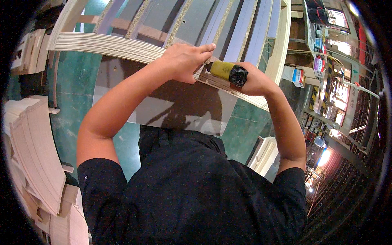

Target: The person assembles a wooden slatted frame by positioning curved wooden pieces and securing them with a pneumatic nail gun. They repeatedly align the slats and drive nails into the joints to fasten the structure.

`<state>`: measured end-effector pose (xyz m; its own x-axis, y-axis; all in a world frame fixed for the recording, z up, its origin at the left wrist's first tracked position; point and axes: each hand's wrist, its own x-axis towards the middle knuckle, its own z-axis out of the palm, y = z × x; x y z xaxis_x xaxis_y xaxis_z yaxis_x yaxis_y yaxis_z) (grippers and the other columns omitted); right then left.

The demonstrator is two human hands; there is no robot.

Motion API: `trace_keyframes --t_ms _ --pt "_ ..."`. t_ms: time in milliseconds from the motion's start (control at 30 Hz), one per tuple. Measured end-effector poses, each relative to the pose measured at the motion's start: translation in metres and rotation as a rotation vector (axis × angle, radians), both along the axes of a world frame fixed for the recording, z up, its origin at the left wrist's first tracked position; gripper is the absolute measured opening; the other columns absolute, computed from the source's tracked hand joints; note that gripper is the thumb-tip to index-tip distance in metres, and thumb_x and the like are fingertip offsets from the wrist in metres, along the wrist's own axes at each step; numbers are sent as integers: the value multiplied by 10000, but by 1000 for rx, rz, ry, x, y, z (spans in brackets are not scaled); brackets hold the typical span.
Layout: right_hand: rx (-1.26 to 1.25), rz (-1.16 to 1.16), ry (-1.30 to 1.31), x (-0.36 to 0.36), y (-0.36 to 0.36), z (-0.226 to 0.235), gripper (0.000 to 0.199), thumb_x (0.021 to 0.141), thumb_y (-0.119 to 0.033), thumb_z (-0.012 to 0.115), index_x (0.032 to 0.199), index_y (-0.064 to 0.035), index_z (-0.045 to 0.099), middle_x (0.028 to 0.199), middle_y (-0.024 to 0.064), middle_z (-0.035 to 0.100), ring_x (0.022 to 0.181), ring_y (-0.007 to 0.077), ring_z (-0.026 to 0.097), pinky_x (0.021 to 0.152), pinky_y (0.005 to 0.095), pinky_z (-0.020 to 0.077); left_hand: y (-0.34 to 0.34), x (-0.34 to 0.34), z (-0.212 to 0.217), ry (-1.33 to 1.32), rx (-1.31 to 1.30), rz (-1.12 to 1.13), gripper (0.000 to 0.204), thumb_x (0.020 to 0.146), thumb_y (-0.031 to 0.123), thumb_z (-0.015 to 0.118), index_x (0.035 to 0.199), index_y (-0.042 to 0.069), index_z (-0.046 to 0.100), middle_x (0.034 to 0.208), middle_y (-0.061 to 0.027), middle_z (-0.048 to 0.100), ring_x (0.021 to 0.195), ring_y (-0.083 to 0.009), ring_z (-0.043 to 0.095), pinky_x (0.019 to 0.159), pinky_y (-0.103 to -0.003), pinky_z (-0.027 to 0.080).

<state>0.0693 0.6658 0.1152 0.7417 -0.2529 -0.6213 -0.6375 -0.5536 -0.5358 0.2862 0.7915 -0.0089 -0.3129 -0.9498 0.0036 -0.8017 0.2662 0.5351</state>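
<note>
A layered pale wood rail (pixel 102 42) runs across the near side of a large slatted wooden frame. My left hand (pixel 183 61) lies over this rail, fingers stretched out to the right and thumb spread down its near face. Just right of it, my right hand (pixel 255 81) is closed round a yellow hand tool with a black rounded end (pixel 222 70). The tool is at the rail; its working tip is hidden, and its exact kind cannot be told. Long slats with rough, speckled edges (pixel 178 24) reach away from the rail, grey-blue panels between them.
Beneath the near rail is a pale flat board (pixel 159 108) with my shadow on it, above a green floor (pixel 75 81). Curved pale boards (pixel 34 143) are stacked at left. At right stand shelving with boxes (pixel 299 76) and a white hose (pixel 367 90). More pale pieces (pixel 263 157) lie by my right elbow.
</note>
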Motion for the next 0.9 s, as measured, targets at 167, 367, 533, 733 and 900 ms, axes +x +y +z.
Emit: trace_keyframes --t_ms 167,367,533,733,900 --pt "4 -39 -4 -1 8 6 360 827 -201 789 1131 -45 676 989 186 756 917 380 727 863 450 558 1 -1 3 29 28 -2 971 666 326 916 1510 73 507 1693 -50 395 1185 -348 692 935 -481 606" --pt "-18 9 45 -4 19 14 371 806 -130 763 1155 -41 671 958 198 738 893 375 711 818 442 546 23 27 1 115 -254 -40 923 708 394 916 1484 73 533 1605 -161 468 1411 -414 501 1163 -501 461" --pt "-54 32 42 -14 20 13 450 754 -72 804 1182 -36 670 968 181 726 885 309 694 824 406 547 44 90 13 -113 -182 22 1042 632 486 939 1500 78 532 1680 -184 373 1514 -449 383 1226 -527 370" --pt "-50 55 62 -5 12 10 370 794 -144 802 1123 -44 663 958 203 729 909 406 697 820 451 551 38 105 10 -156 -72 -7 1123 636 473 948 1570 79 466 1736 -130 312 1525 -397 403 1152 -538 425" --pt "-61 94 -3 24 22 19 388 816 -173 799 1148 -35 652 976 221 730 911 443 679 815 462 547 39 107 20 -107 -30 0 1034 645 447 933 1515 64 526 1716 -125 351 1326 -327 617 1042 -482 528"
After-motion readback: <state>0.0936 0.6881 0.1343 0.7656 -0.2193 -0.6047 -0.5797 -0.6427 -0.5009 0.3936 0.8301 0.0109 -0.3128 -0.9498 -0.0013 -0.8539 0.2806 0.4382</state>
